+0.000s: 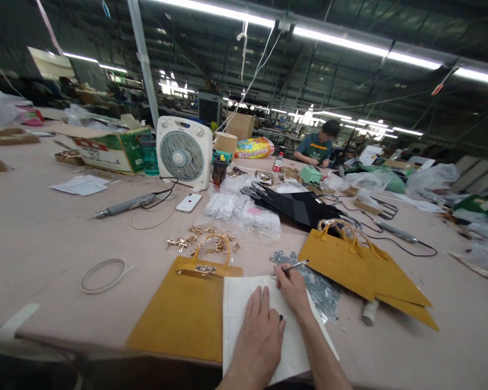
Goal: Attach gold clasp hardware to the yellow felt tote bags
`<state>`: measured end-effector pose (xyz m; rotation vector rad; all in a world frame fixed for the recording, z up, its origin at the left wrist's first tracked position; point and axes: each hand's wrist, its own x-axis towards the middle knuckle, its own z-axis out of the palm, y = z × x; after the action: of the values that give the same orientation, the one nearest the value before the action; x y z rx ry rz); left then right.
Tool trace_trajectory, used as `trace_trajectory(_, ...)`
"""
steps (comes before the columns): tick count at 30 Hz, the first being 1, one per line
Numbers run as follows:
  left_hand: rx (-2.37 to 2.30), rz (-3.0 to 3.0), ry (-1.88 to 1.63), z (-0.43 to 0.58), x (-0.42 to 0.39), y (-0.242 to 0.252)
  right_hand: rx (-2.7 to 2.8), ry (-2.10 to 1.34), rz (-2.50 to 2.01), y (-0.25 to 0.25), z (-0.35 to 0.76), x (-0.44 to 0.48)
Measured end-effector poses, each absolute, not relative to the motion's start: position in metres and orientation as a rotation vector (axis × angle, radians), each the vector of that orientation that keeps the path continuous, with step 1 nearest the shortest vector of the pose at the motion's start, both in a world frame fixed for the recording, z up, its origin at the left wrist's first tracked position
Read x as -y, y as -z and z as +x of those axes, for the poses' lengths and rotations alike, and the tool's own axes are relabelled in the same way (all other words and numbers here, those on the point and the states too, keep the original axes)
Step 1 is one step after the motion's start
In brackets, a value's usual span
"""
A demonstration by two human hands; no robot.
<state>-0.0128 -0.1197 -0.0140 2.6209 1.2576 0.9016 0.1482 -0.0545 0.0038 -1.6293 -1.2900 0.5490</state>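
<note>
My left hand (259,336) lies flat on a white lined paper sheet (244,303), fingers stretched out. My right hand (293,288) grips a silver pen (295,265) with its tip at the sheet's upper right. The sheet rests partly over a mustard-yellow handbag (187,311) with a bamboo-style handle and gold clasp. A pile of small silver metal parts (321,287) lies just right of my right hand.
A stack of yellow bags (370,271) lies to the right, with gold hardware (195,238), plastic packets (244,211) and black bags (301,208) behind. A white fan (184,151), phone (188,202), grey electric tool (124,206) and tape ring (103,275) sit left. Another person (319,146) works far back.
</note>
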Motion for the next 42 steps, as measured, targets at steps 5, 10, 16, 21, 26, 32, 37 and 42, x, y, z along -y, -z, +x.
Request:
trace_trajectory(5, -1.244, 2.607, -0.897, -0.012, 0.119, 0.015, 1.349, -0.441, -1.632, -0.006, 0.142, 0.059)
trace_trajectory(10, -1.244, 2.607, -0.906, -0.01, 0.12, 0.016, 1.324, -0.414, -1.639, -0.007, 0.14, 0.06)
trace_trajectory(16, -1.248, 2.634, -0.885, -0.012, 0.119, 0.014, 1.345, -0.438, -1.602, -0.008, 0.14, 0.061)
trace_trajectory(21, -1.242, 2.661, -0.908, -0.013, 0.119, 0.011, 1.336, -0.426, -1.581, -0.006, 0.141, 0.061)
trace_trajectory(26, -1.247, 2.673, -0.914, -0.013, 0.119, 0.009, 1.319, -0.433, -1.609, -0.007, 0.141, 0.061)
trace_trajectory(32, -1.252, 2.648, -0.904, -0.014, 0.119, 0.006, 1.354, -0.459, -1.617, -0.01, 0.141, 0.063)
trace_trajectory(37, -1.254, 2.639, -0.894, -0.014, 0.12, 0.005, 1.374, -0.459, -1.618, -0.008, 0.142, 0.063)
trace_trajectory(42, -1.262, 2.626, -0.898, -0.012, 0.12, 0.009, 1.404, -0.416, -1.657, -0.009, 0.141, 0.063)
